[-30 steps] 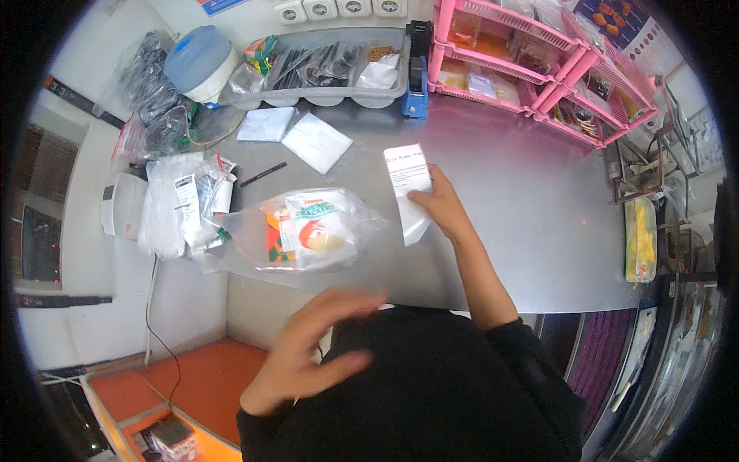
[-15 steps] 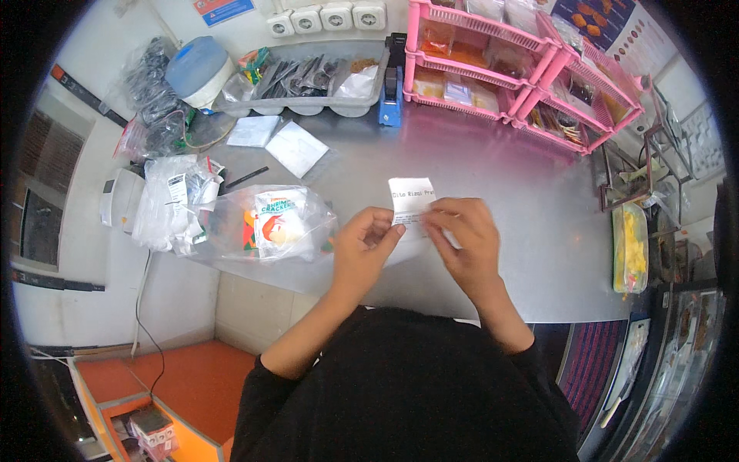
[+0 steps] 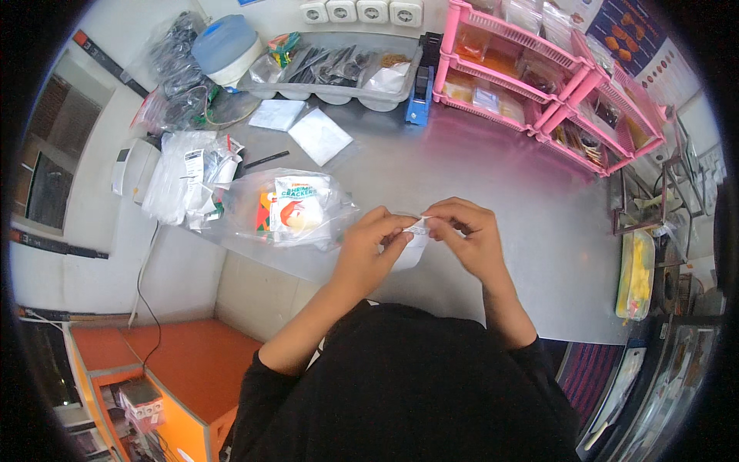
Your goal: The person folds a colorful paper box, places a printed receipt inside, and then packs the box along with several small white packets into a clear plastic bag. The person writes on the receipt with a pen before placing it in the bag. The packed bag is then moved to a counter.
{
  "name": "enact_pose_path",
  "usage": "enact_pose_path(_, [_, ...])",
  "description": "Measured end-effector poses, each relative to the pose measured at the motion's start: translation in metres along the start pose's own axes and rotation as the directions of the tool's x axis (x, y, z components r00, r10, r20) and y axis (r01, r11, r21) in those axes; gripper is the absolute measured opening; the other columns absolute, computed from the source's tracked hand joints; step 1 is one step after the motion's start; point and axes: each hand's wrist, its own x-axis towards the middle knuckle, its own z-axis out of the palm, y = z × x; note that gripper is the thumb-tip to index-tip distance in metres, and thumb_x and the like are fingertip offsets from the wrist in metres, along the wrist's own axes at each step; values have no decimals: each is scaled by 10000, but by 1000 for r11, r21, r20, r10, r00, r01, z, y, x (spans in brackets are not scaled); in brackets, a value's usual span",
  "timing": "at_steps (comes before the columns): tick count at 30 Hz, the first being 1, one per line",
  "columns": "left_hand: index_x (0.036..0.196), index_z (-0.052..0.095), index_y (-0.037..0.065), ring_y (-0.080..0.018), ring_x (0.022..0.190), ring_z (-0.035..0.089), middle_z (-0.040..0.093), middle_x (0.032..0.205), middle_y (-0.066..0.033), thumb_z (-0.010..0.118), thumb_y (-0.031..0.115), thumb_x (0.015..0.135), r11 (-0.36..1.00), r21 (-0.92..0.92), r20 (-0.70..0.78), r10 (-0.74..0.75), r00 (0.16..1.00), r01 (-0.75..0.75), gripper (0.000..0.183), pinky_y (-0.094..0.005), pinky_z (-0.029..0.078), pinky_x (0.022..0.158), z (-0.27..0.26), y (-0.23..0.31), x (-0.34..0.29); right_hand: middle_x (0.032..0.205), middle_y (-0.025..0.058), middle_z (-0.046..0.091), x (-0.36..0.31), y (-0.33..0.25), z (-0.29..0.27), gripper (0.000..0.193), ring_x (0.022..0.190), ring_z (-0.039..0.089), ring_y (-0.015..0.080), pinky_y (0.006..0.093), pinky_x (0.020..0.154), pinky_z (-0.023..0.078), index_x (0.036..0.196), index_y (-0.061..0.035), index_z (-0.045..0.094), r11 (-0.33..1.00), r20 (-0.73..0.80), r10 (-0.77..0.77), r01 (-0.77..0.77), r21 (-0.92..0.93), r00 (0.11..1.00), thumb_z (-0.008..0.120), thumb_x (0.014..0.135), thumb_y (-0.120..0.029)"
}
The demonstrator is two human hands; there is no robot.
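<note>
Over the steel table, both my hands pinch a small white printed paper slip by its upper edge. My left hand grips it with thumb and index finger at the left. At the upper right corner, the fingertips of my right hand press together on it. The slip's lower part hangs down between the hands, and its top is hidden by my fingers or bent over. To the left of my left hand lies a clear plastic bag holding a white, red and green cracker packet.
Left on the steel table are wrapped plastic bundles, a black pen and white folded papers. Behind stand a grey tray, a blue tape dispenser and pink racks. A yellow-filled tub sits far right.
My right fingers have come to the slip's upper edge, beside my left fingers. The slip's top stood upright before; now its visible part hangs below my fingertips. The view has shifted slightly.
</note>
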Motion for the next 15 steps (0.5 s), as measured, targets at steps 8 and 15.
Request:
enact_pose_path(8, [960,632,42,-190,649,520,502,724,-78,615,29,764,986,167,39,9,999,-15,197,-309,414,581,-5,3,-12,923,78,614,-2,13,-15,171,717,585,136,250,643,483,971,-8,624,944,141,260,-283,172,955,612,805,-49])
enact_pose_path(15, [925,608,19,-203,657,513,493,745,-86,624,34,775,979,-58,131,-187,974,195,151,-296,402,571,-74,18,-80,1033,147,588,59,93,-18,171,916,606,244,335,824,477,992,-19,545,656,84,307,-275,703,948,553,834,-84])
